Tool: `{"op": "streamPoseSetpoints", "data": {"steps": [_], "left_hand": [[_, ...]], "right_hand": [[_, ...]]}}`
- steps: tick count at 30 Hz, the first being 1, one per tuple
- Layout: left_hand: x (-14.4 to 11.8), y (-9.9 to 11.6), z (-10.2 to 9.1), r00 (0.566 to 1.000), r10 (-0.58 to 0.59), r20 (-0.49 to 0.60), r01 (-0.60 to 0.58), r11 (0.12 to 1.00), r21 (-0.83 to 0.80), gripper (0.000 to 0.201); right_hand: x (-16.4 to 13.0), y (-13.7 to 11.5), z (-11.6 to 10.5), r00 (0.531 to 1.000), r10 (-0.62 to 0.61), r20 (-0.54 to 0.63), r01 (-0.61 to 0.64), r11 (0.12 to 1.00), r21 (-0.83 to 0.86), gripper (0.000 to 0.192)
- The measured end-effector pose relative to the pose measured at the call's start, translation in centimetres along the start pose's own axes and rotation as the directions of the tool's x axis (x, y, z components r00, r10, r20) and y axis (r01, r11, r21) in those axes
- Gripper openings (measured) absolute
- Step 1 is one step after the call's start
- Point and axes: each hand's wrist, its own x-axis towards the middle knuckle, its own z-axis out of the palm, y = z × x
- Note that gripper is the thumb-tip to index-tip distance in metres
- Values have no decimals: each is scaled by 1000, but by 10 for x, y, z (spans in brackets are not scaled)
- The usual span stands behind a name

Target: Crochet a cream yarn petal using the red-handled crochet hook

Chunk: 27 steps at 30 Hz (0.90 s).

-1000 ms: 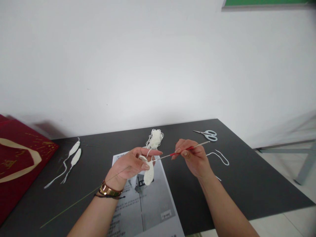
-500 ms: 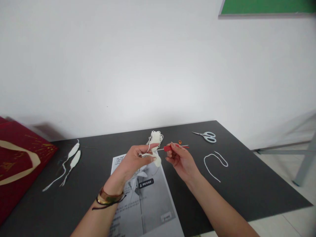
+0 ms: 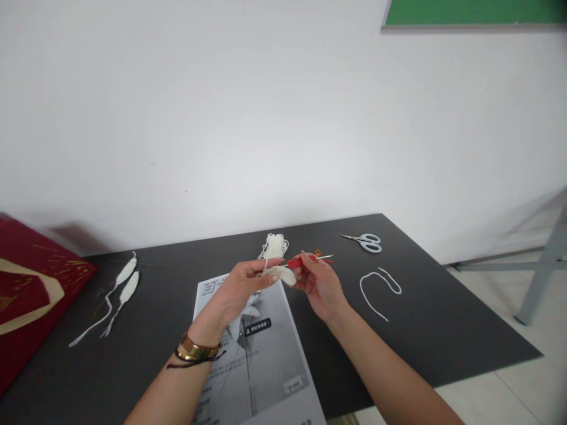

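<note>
My left hand (image 3: 241,289) pinches a small cream crocheted piece (image 3: 283,275), with the yarn running over its forefinger. My right hand (image 3: 318,284) grips a thin crochet hook with a red handle (image 3: 305,260), its tip at the piece. Both hands meet above a printed instruction sheet (image 3: 261,354) on the black table (image 3: 443,330). A loose bundle of cream yarn (image 3: 273,245) lies just behind the hands.
Two finished cream crocheted pieces with tails (image 3: 124,282) lie at the left. A red bag (image 3: 26,295) sits at the far left edge. Small scissors (image 3: 364,241) and a cut white yarn strand (image 3: 378,283) lie to the right. White wall behind.
My right hand has moved left toward the left hand, bringing the hook into the piece. The crocheted piece has turned from hanging down to lying sideways between the hands.
</note>
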Motion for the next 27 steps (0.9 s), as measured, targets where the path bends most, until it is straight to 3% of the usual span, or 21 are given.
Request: {"op": "streamPoseSetpoints", "data": {"steps": [4,9,16,23,27], "left_hand": [[-1,1,-6,1000,7,-17,-7,1000,10,41],[-4,1,-2,1000,21,20,-23,998,54,57],[-5,3,3,998,50,-32,-47,994,98,70],[0,-4,5,984,109,-141,-100,992,71,54],[2,-6,8,994,63,-88,-67,997,-32,58]], "right_hand": [[2,-1,-2,1000,19,11,-19,1000,-4,26],[4,1,-3,999,36,-7,-36,999,3,26],[4,3,-4,999,31,-7,-30,998,58,22],[4,0,-4,1000,-19,14,18,999,40,22],[4,-1,-3,999,-33,21,33,999,6,23]]}}
